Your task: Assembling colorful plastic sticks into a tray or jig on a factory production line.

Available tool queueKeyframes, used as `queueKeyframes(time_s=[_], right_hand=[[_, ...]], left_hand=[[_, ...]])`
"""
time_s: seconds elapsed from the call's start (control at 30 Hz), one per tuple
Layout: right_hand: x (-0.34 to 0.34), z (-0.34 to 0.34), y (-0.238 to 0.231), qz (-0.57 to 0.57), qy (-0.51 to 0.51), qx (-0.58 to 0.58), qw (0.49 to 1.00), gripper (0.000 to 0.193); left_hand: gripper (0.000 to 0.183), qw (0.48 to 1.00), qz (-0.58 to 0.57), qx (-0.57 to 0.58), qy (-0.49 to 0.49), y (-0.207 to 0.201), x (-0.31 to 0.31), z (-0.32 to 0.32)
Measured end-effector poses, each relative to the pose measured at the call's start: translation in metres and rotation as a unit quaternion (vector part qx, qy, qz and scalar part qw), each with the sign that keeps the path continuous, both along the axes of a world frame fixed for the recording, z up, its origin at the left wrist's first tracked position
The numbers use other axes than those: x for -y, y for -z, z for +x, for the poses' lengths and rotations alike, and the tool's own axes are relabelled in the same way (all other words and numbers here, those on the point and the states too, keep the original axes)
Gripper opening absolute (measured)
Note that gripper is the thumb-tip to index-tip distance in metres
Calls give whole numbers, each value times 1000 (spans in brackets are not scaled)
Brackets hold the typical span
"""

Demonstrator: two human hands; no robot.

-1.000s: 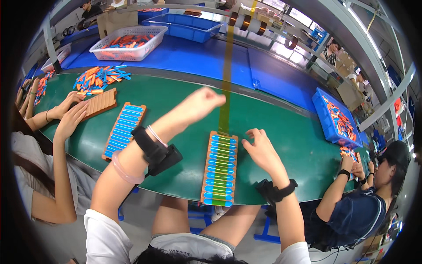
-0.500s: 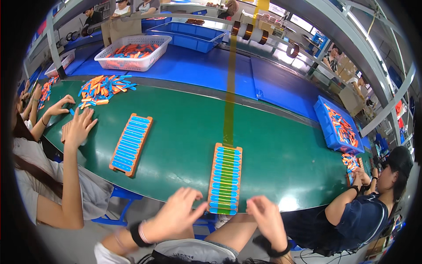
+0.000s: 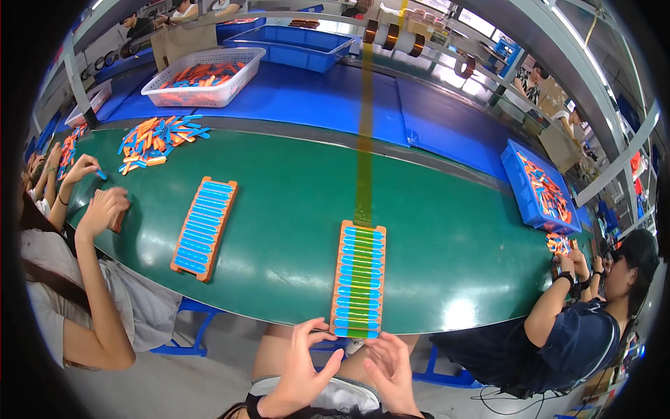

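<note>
We see a grooved orange-brown tray (image 3: 380,229) lying near us on a green table (image 3: 279,167), right of centre, its near end at the table's edge. Blue sticks (image 3: 347,270) fill it crosswise, and a strip of clear amber tape (image 3: 365,126) runs down their middle from the left roll (image 3: 370,31) on the far rail. Our left hand (image 3: 301,366) is at the near left corner and our right hand (image 3: 392,370) at the near right; both are open, thumbs apart from fingers, and we cannot tell whether the fingertips touch the tray. Half a second ago they were farther apart; they have closed in, so the handling now centres on the tray's near end. A second ago our left hand was reaching over the table beyond the tray. To the left lies a second filled tray (image 3: 232,186); farther left, a co-worker's hand (image 3: 82,167) now holds up a blue stick (image 3: 102,174).
</note>
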State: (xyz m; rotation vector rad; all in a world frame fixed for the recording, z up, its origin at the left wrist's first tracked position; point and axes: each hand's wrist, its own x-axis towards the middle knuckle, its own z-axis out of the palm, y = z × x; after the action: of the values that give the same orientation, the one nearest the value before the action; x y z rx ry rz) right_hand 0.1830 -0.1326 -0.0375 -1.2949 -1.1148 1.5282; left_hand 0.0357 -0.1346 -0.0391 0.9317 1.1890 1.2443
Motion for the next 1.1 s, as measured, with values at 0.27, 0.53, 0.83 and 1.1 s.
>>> queueKeyframes(time_s=[0.27, 0.53, 0.83, 1.1], right_hand=[[9, -12, 41, 14, 128, -49, 990, 47], [-7, 7, 14, -168, 6, -114, 979, 26], [-44, 8, -55, -38, 16, -176, 984, 26], [-44, 10, -58, 64, -105, 55, 991, 20]], left_hand=[[55, 954, 122, -274, -22, 17, 16, 10], [38, 962, -79, 242, 98, 29, 20, -5], [39, 878, -183, 403, 185, -34, -75, -15], [37, 936, -131, 301, 126, -23, -147, -18]])
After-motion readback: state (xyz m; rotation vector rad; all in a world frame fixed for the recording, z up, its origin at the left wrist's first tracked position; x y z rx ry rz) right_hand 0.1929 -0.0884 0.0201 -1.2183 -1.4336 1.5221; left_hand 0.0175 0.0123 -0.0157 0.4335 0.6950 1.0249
